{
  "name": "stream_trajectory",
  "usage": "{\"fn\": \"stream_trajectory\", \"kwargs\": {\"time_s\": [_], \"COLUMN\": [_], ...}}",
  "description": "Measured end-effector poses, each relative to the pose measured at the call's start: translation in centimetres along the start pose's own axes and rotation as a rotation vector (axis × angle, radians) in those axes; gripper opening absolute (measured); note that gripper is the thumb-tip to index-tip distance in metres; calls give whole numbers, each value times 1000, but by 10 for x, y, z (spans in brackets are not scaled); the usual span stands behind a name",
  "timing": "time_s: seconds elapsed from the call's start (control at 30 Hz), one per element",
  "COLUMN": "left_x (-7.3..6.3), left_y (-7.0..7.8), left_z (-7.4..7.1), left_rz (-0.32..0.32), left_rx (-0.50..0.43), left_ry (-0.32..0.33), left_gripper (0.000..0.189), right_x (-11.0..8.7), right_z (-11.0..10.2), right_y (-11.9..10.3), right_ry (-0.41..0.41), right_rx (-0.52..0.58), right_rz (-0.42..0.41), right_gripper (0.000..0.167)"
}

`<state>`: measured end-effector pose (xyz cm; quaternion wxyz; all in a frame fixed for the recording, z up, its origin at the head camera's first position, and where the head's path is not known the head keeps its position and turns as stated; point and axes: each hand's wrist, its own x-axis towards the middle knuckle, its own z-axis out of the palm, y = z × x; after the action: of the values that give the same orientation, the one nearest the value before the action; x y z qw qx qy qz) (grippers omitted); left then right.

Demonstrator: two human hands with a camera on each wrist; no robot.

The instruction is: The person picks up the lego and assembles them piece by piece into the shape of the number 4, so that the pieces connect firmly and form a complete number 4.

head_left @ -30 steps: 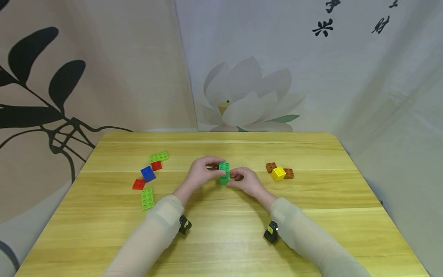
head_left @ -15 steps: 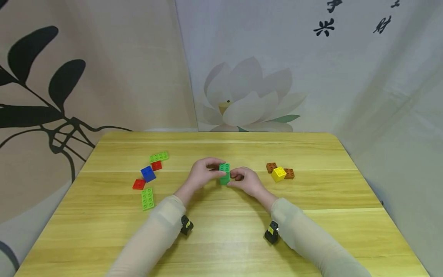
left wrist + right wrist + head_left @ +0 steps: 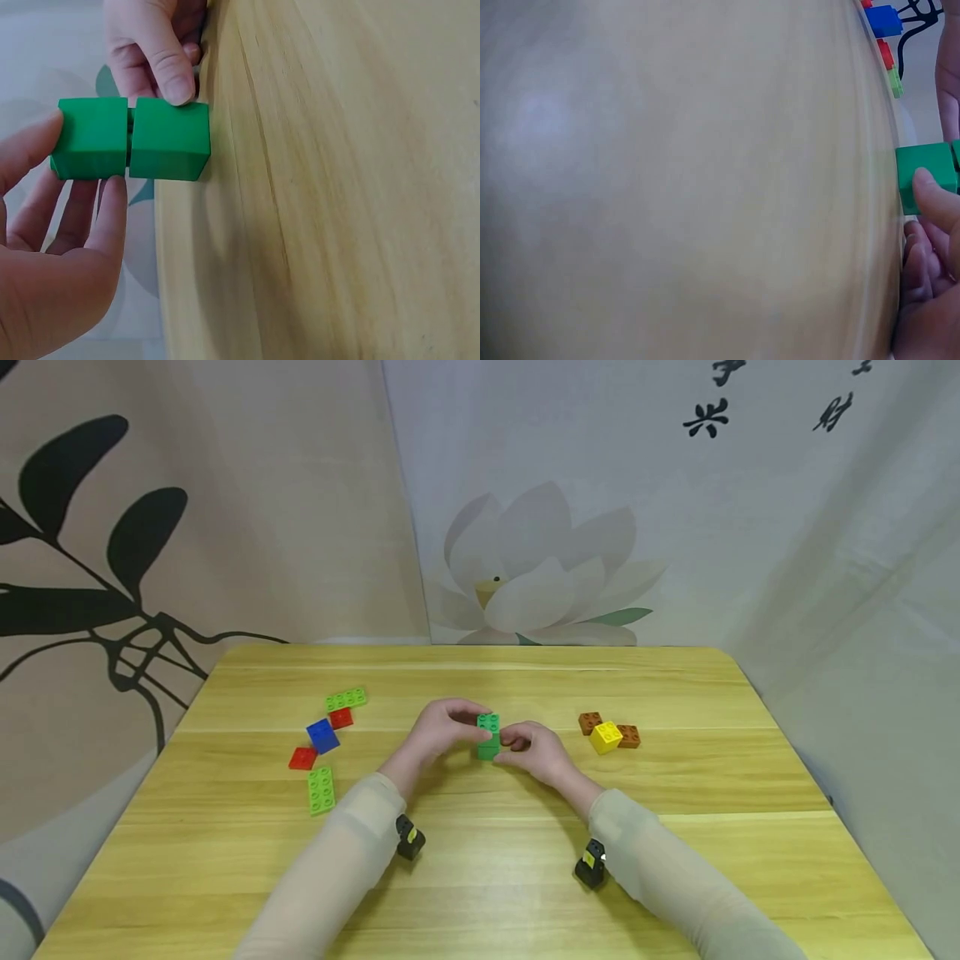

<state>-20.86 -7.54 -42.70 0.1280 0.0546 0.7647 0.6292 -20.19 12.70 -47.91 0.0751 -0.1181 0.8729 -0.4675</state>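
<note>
Two green toy bricks stand one above the other near the middle of the table. My left hand (image 3: 438, 731) grips the upper green brick (image 3: 91, 139) between thumb and fingers. The lower green brick (image 3: 169, 141) is pinched by my right hand (image 3: 538, 753), whose thumb lies on its side in the right wrist view. In the left wrist view the bricks line up, with a narrow gap and part of the studs showing between them. Studs on top of the upper brick face up in the head view. Whether the lower brick touches the table cannot be told.
Left on the wooden table (image 3: 480, 877) lie a blue brick (image 3: 322, 737), red bricks (image 3: 303, 758) and lime-green bricks (image 3: 322, 790). To the right, a yellow brick (image 3: 605, 737) sits between brown bricks (image 3: 628, 737). A printed cloth (image 3: 555, 527) hangs behind.
My left wrist has shifted slightly to the right, and the upper brick has come down a little toward the lower one. The right hand stays almost still, and both grips are unchanged.
</note>
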Motion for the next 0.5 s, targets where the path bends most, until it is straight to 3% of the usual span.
{"fn": "stream_trajectory", "kwargs": {"time_s": [0.5], "left_x": [2], "left_y": [-2], "left_z": [-4], "left_rz": [55], "left_rx": [56], "left_ry": [-42], "left_gripper": [33], "right_x": [0], "right_z": [0], "right_y": [1], "right_ry": [1], "right_rx": [3], "right_rz": [-9], "right_gripper": [31]}}
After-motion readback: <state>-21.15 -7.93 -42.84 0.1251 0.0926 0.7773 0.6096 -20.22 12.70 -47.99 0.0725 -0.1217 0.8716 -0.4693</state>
